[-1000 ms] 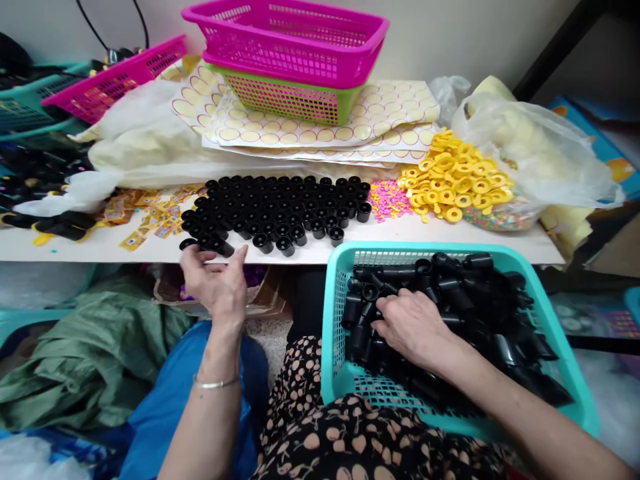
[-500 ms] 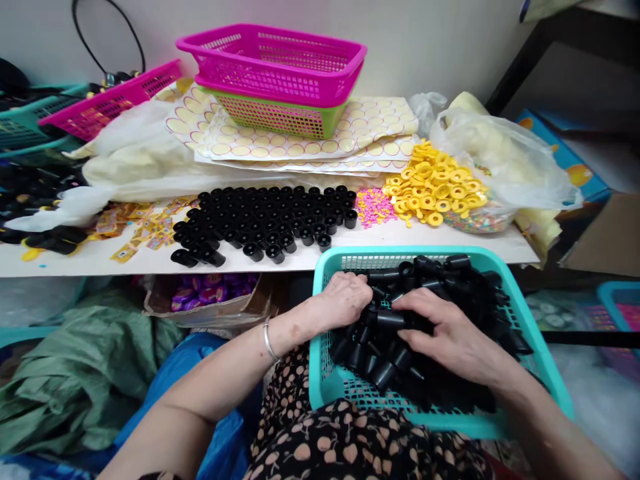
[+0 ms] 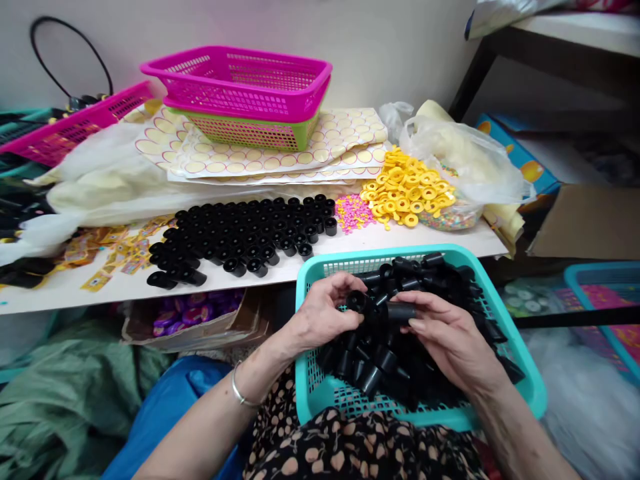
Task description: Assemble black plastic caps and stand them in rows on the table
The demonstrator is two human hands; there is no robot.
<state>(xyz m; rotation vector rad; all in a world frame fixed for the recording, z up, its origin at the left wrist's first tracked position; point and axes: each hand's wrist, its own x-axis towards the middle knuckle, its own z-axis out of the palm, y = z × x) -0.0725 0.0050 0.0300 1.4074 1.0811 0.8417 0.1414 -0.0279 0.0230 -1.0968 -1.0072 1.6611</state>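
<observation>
A teal basket [image 3: 520, 373] rests on my lap, heaped with loose black plastic tubes [image 3: 440, 280]. Both hands are over it. My left hand [image 3: 323, 313] is closed on a black tube [image 3: 357, 302], its open end facing up. My right hand [image 3: 450, 337] grips another black tube [image 3: 400, 312] lying sideways. The two tubes almost touch. On the white table [image 3: 65, 293] beyond stand several rows of upright black tubes [image 3: 250, 227].
Yellow rings [image 3: 407, 190] and pink beads [image 3: 353, 212] lie to the right of the rows. Stacked pink and green baskets [image 3: 240, 93] sit on sticker sheets at the back. Plastic bags [image 3: 465, 160], yellow labels [image 3: 110, 250] and a cardboard box [image 3: 590, 223] surround the work area.
My left hand left the table's edge and came into the teal basket. Both hands then lifted out of the heap, each with a black tube. The view shifted right.
</observation>
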